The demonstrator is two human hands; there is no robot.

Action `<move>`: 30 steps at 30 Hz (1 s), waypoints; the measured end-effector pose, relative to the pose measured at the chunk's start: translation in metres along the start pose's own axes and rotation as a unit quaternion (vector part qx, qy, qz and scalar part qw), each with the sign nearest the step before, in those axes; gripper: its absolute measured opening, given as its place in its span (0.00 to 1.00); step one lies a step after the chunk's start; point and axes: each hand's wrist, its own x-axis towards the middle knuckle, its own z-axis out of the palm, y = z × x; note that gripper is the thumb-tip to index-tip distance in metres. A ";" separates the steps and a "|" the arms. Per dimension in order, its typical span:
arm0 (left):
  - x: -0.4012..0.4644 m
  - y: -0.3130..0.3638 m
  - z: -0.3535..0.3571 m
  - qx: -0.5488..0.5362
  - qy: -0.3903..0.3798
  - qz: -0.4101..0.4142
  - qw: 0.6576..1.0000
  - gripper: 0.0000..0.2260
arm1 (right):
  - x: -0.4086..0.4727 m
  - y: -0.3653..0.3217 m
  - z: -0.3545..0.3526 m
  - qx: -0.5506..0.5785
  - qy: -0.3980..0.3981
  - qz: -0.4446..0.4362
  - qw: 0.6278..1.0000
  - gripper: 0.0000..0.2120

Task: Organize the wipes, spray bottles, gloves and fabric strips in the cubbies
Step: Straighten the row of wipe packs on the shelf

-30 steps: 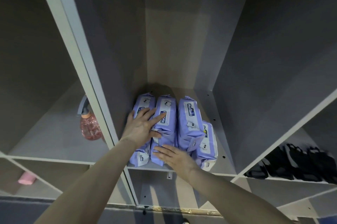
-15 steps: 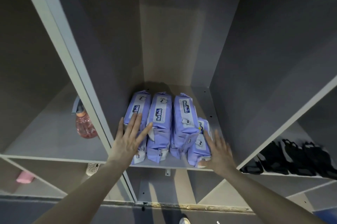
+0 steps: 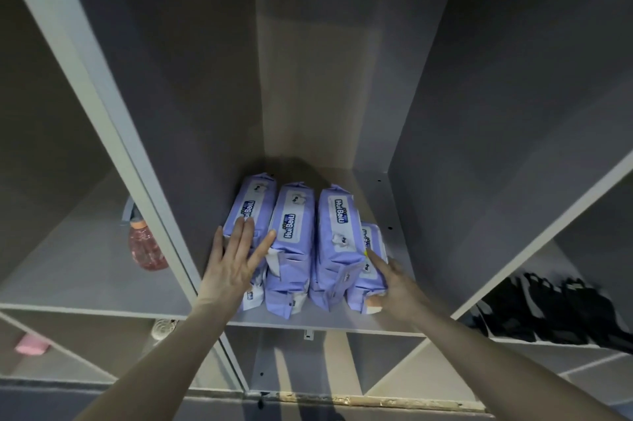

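Observation:
Several purple wipes packs [image 3: 294,235] stand side by side on edge in the middle cubby [image 3: 329,323], the rightmost pack [image 3: 371,249] lower and nearer the front. My left hand [image 3: 236,263] lies flat with straight fingers on the leftmost pack [image 3: 251,204] and touches the second one. My right hand [image 3: 394,280] presses against the right side and front end of the rightmost pack, its index finger stretched along the top. A pink spray bottle [image 3: 145,249] stands in the left cubby. Black gloves [image 3: 555,311] lie in the right cubby.
A pink item [image 3: 32,343] lies in the lower left cubby and a small white object [image 3: 164,328] shows under the left shelf. Upright dividers [image 3: 137,160] wall the middle cubby on both sides. Bare shelf remains behind and right of the packs.
My right hand has moved from the right side of the row onto the rightmost pack's front end. My left hand stays flat on the left packs.

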 end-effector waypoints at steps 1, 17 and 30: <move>0.000 0.000 0.000 -0.002 -0.003 0.002 1.000 0.57 | -0.001 0.000 -0.001 0.014 -0.004 -0.004 1.000 0.46; 0.026 -0.007 -0.030 -0.161 0.069 -0.010 0.984 0.23 | 0.019 -0.074 -0.023 0.262 -0.007 -0.107 0.959 0.52; 0.006 0.040 -0.012 -0.158 -0.021 -0.029 0.987 0.69 | 0.015 -0.068 -0.009 0.283 0.002 -0.136 0.950 0.50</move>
